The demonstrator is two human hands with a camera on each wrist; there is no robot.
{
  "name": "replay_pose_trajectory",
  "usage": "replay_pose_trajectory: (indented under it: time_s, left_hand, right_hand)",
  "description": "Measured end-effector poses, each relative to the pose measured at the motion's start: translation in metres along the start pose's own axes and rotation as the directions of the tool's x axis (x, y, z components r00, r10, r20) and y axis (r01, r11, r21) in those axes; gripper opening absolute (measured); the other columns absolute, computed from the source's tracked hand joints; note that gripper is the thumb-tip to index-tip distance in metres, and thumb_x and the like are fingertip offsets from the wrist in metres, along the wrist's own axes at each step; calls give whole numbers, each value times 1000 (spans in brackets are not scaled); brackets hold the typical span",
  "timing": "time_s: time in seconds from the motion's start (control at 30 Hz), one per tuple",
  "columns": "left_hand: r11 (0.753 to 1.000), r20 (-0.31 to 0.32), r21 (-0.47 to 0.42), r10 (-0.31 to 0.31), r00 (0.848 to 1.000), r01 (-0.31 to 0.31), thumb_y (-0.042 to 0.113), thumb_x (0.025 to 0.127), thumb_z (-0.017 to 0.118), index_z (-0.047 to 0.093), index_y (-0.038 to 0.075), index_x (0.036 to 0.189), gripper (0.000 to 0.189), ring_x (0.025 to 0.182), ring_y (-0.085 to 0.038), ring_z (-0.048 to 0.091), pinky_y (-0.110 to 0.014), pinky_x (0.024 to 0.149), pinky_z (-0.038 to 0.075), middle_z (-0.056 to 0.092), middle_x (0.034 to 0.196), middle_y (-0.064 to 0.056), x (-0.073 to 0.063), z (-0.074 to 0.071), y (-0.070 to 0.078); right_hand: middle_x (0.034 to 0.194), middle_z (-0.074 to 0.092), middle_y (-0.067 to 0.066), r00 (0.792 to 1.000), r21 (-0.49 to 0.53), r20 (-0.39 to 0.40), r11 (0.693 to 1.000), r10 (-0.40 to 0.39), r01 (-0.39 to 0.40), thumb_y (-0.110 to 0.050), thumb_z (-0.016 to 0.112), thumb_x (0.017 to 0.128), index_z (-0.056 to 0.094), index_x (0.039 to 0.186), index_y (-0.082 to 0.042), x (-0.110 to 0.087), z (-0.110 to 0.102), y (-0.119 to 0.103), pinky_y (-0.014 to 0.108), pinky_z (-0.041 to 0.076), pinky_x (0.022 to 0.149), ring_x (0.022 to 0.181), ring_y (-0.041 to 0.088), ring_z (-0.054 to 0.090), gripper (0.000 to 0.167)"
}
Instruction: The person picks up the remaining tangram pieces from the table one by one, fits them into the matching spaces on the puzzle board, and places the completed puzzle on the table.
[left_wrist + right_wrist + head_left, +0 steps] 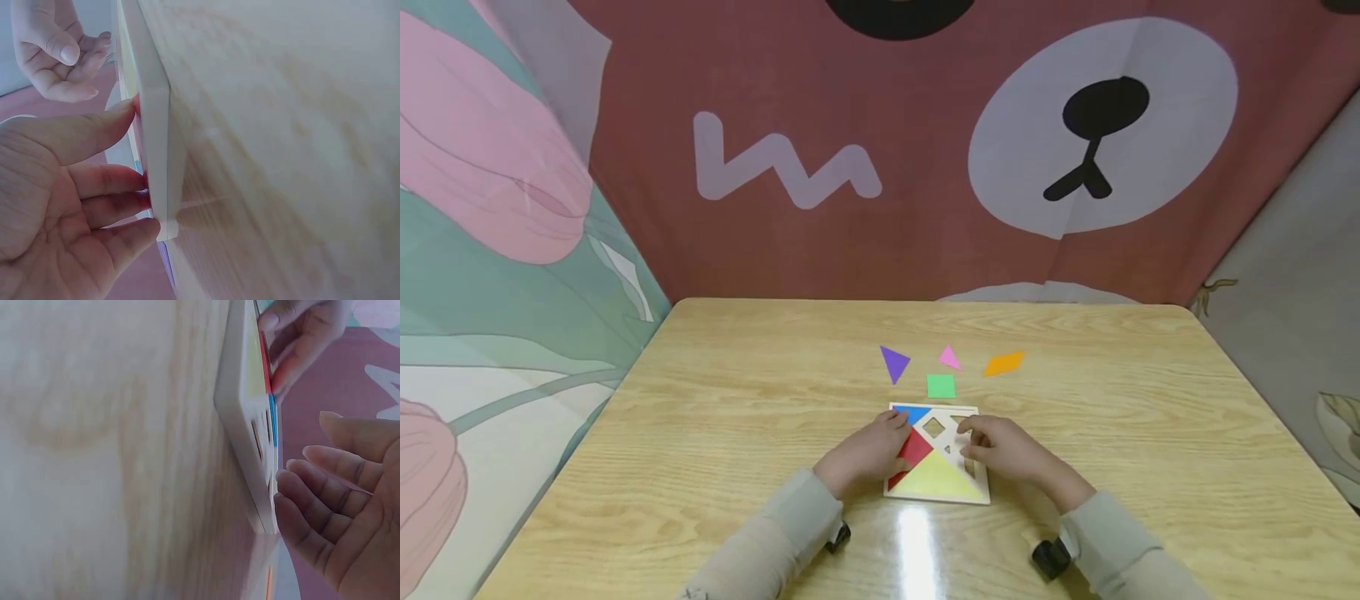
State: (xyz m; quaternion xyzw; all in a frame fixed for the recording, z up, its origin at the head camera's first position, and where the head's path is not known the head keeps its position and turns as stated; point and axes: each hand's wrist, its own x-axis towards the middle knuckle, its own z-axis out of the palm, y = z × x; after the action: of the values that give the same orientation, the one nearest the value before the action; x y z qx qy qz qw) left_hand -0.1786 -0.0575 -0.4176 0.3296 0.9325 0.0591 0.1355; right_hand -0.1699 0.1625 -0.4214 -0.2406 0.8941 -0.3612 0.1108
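Note:
A white tangram board (950, 435) lies flat on the table. Its blue triangle (913, 413), red triangle (917, 450) and yellow triangle (936, 479) sit in their recesses, while several cut-outs on the right half hold no piece. My left hand (872, 447) rests on the board's left side, its thumb and fingertips touching the red piece and the edge, as the left wrist view shows. Just over the right cut-outs hovers my right hand (1000, 442), fingers loosely bent and nothing between them. The right wrist view shows its fingertips close to the board.
Behind the board lie a purple triangle (895, 363), a pink triangle (950, 358), a green square (941, 386) and an orange parallelogram (1004, 364). The wooden table (737, 400) meets a printed curtain (925, 225) at the back.

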Motion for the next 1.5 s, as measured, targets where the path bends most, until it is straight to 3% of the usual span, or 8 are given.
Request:
replay_pose_trajectory:
  time_s: [0.5,1.13,1.5]
  left_hand:
    - [1000,17,0,-10,1000,10,29,84,55,39,0,128,56,124,-27,25,-29,101,22,32,135,-13,-2,-3,3]
    - [1000,18,-24,-19,1000,19,32,81,59,40,0,128,60,125,-26,23,-27,100,22,32,135,-13,-2,-2,0]
    - [1000,-8,-23,-2,1000,2,32,80,59,40,1,128,60,123,-27,26,-27,100,24,33,134,-14,-1,-2,-1]
  right_hand:
    - [76,53,0,995,-67,-100,998,-8,1,-2,59,78,56,99,4,-3,-25,13,28,45,60,70,15,50,22]
    - [85,57,8,996,-35,-89,999,31,-34,-3,62,76,57,97,6,4,-33,34,34,46,68,78,21,52,23]
    - [90,57,10,996,-86,-90,996,25,-33,-3,61,77,57,98,4,12,-39,41,38,46,73,85,26,53,22]
